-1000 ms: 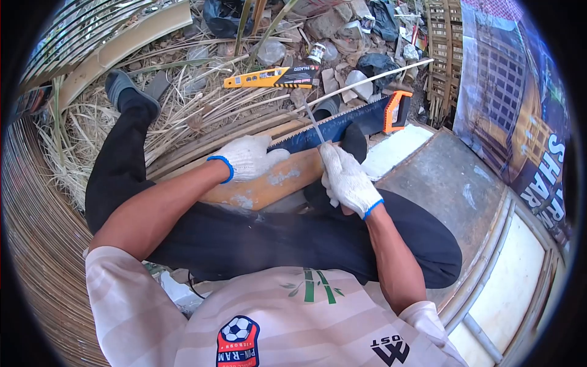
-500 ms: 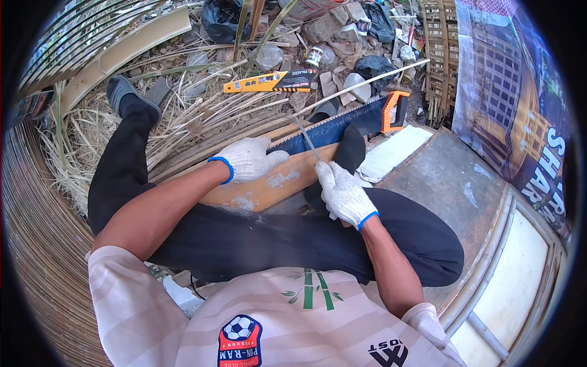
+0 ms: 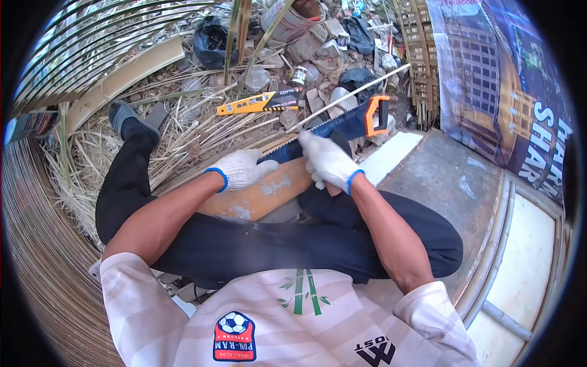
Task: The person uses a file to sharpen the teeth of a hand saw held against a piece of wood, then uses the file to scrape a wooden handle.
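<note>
A hand saw [image 3: 347,124] with a dark blue blade and an orange-and-black handle leans along a worn wooden board [image 3: 278,191], teeth upward. My left hand [image 3: 239,169], in a white knit glove with a blue cuff, grips the blade's narrow end against the board. My gloved right hand [image 3: 329,160] is closed round a thin metal file and lies over the teeth near mid-blade. Only the brownish butt of the file's handle [image 3: 334,189] shows under that hand; its shaft is hidden. Behind the blade, my dark-clad foot is partly covered.
A yellow-and-black saw sleeve [image 3: 247,104] lies on dry straw beyond the saw. A long pale bamboo strip [image 3: 361,92] slants behind the blade. Rubble, black plastic bags [image 3: 211,43] and a bucket [image 3: 290,21] lie farther out. A printed banner [image 3: 489,92] hangs at right.
My right hand has pushed forward and left across the saw teeth, and the file's shaft no longer shows. My left hand still holds the blade end. The whole view has shifted slightly.
</note>
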Demonstrator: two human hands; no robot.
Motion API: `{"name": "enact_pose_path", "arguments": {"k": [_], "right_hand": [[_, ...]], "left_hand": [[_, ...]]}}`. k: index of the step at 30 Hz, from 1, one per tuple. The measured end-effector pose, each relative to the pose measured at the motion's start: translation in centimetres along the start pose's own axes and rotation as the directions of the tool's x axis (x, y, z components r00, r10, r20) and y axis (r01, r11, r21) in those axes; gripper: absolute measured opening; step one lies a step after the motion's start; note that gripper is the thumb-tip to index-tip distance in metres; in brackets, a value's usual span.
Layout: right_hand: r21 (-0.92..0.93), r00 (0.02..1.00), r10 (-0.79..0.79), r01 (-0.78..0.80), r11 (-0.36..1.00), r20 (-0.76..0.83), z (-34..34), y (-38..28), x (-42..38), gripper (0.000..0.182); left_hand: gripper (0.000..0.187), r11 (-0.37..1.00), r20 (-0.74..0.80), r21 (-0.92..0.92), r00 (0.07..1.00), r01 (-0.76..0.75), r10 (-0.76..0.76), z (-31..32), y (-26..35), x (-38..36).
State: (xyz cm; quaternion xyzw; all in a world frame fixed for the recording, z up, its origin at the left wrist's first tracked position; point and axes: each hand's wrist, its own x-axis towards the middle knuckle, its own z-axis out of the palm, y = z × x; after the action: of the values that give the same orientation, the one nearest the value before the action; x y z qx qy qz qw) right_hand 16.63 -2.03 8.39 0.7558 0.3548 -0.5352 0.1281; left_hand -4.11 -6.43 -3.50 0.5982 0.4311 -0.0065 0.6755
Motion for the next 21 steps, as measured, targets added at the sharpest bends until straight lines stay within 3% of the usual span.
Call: {"name": "enact_pose_path", "arguments": {"k": [2, 4, 7, 9, 11, 15, 18, 21], "right_hand": [[0.258, 0.999, -0.041, 0.048, 0.965, -0.034, -1.4, -0.5, -2.5, 0.058], [0.307, 0.992, -0.048, 0.083, 0.948, -0.12, -2.5, -0.9, -5.3, 0.053], [0.12, 0.958, -0.1, 0.137, 0.983, -0.268, -2.2, -0.3, -8.6, 0.052], [-0.15, 0.954, -0.153, 0.117, 0.982, -0.257, -1.7, 2.4, -8.0, 0.051], [-0.264, 0.947, -0.197, 0.128, 0.956, -0.254, 0.1, 4.2, -7.5, 0.051], [-0.305, 0.975, -0.126, 0.065, 0.95, -0.185, 2.9, 4.5, -7.0, 0.052], [-0.408, 0.964, -0.211, 0.129, 0.904, -0.161, 3.1, 5.9, -5.7, 0.051], [-0.379, 0.974, -0.169, 0.1, 0.92, -0.153, 2.9, 5.3, -5.5, 0.049]], "left_hand": [[0.076, 1.0, -0.019, 0.007, 1.0, -0.006, 0.007, 0.0, -0.2, 0.0], [0.077, 1.0, -0.004, 0.021, 1.0, -0.009, 0.009, 0.2, -0.3, 0.1], [0.076, 0.999, 0.026, 0.028, 0.999, 0.018, -0.019, 0.1, -0.1, 0.4], [0.077, 0.999, 0.024, 0.038, 0.999, 0.035, -0.036, 0.0, 0.2, 0.2], [0.078, 0.999, 0.019, 0.032, 0.999, 0.039, -0.039, 0.1, 0.1, 0.2], [0.082, 0.999, 0.024, 0.018, 0.999, 0.048, -0.048, -0.3, 0.2, -0.1], [0.081, 0.999, 0.035, 0.026, 0.998, 0.044, -0.045, -0.4, 0.4, 0.2], [0.08, 0.999, 0.027, 0.03, 0.999, 0.042, -0.043, -0.3, 0.2, 0.2]]}}
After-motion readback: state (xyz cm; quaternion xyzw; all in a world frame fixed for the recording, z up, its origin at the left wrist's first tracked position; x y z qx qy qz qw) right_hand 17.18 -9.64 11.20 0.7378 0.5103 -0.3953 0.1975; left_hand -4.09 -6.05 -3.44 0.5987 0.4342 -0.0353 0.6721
